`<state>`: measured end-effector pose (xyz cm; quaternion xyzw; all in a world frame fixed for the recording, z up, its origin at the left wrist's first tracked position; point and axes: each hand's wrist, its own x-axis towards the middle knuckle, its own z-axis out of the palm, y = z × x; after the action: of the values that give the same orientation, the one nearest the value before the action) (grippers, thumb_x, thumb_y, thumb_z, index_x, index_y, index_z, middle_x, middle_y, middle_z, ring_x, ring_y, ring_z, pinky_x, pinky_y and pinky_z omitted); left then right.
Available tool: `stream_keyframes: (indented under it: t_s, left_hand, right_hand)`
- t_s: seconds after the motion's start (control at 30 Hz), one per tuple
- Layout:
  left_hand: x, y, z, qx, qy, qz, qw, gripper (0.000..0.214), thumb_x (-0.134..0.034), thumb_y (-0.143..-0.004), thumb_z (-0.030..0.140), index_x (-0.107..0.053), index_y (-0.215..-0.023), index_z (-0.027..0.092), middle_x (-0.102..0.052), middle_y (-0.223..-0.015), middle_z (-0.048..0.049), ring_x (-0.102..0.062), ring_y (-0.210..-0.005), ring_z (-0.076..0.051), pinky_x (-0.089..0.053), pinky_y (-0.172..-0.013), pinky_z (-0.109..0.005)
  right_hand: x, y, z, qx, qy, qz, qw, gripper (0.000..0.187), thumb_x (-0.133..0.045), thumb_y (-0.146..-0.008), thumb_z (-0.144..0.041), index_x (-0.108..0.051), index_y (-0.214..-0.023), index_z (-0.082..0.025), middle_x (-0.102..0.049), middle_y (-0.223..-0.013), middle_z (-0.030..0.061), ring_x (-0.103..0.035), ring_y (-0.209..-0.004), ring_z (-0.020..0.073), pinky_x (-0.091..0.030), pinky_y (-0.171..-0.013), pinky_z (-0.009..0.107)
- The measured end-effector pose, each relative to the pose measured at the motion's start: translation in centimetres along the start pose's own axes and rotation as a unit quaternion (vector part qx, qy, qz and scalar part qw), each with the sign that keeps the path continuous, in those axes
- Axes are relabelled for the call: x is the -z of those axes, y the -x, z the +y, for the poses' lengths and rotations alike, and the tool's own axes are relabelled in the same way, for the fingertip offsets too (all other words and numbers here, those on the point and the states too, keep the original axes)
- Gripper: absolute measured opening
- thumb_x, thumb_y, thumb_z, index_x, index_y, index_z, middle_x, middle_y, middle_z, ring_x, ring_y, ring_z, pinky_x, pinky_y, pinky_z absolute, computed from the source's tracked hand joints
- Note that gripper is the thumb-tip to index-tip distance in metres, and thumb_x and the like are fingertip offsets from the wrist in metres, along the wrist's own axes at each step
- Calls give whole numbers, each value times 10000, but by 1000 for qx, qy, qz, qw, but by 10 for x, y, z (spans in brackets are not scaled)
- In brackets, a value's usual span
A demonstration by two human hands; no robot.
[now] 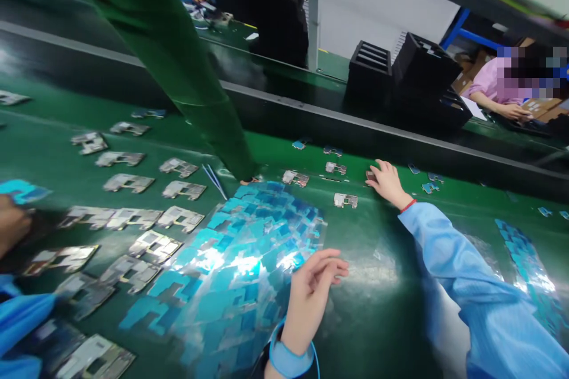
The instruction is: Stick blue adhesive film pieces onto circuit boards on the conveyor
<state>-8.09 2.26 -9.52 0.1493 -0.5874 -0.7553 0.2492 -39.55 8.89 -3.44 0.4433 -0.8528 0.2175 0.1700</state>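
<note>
Our left hand (313,287), a blue strap (288,360) at its wrist, rests at the near right edge of a glossy sheet of blue film cut-outs (240,260). Its fingers are loosely bent and held together, and they grip nothing that we can see. The sheet lies flat on the green belt (377,308), in front of us and under strong glare.

Our right hand (387,182), in a light blue sleeve (462,272) with a red band at the wrist, reaches well beyond the sheet. It lies palm down on the belt with fingers spread, the fingertips at a small metal plate (370,176); we cannot tell whether they pinch it.

Other small plates lie near it, one (345,200) between the hand and the sheet, and another (295,177) just past the sheet's far edge. To the left of the sheet, rows of larger silver metal frames (128,183) cover the belt. A thick green post (178,65) slants down to meet the belt at the sheet's far corner.

At the left edge, a blurred hand (11,225) sits close to a blue piece (22,191); whose hand it is, we cannot tell. A second sheet of blue cut-outs (528,266) lies at far right. Beyond the belt's dark rail stand stacked black trays (368,71), and a person in pink (486,86) works at a bench behind them.
</note>
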Motion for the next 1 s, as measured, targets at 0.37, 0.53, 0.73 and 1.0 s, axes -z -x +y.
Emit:
stream_keyframes:
  t_s: [0.37, 0.53, 0.73, 1.0]
  left_hand:
    - [-1, -5, -18, -11, 7, -13, 1000, 350, -559, -881, 426, -591, -1025, 108, -701, -848, -99, -685, -744, -181, -526, -689, -276]
    - [0, -4, -6, 3, -3, -27, 1000, 336, -566, -863, 403, -578, -1006, 100, -704, -855, -116, -683, -753, -190, -520, -703, -290]
    - [-4, -3, -8, -2, 12, -17, 1000, 291, -552, -867, 369, -576, -1001, 111, -702, -855, -111, -682, -751, -179, -509, -687, -274]
    - [-5, -7, -11, -23, 52, 0, 998, 340, -548, -859, 327, -562, -1075, 64, -695, -940, -162, -690, -807, -194, -550, -757, -312]
  right_hand:
    - [-13, -16, -41, 81, -12, -51, 995, 408, -679, -855, -490, -647, -1029, -122, -643, -948, 69, -596, -791, 139, -471, -749, 272]
    - [-49, -21, -100, 131, -8, -62, 989, 425, -710, -824, -505, -658, -1036, -141, -622, -1034, 81, -572, -1005, 188, -451, -870, 288]
    - [-43, -41, -70, 31, 3, 20, 999, 254, -623, -902, -295, -633, -1053, -91, -530, -1245, 175, -482, -1174, 277, -376, -1013, 460]
    - [-14, -40, -65, 40, -171, -3, 984, 278, -679, -796, -353, -511, -843, -137, -577, -729, 42, -543, -659, 149, -463, -692, 304]
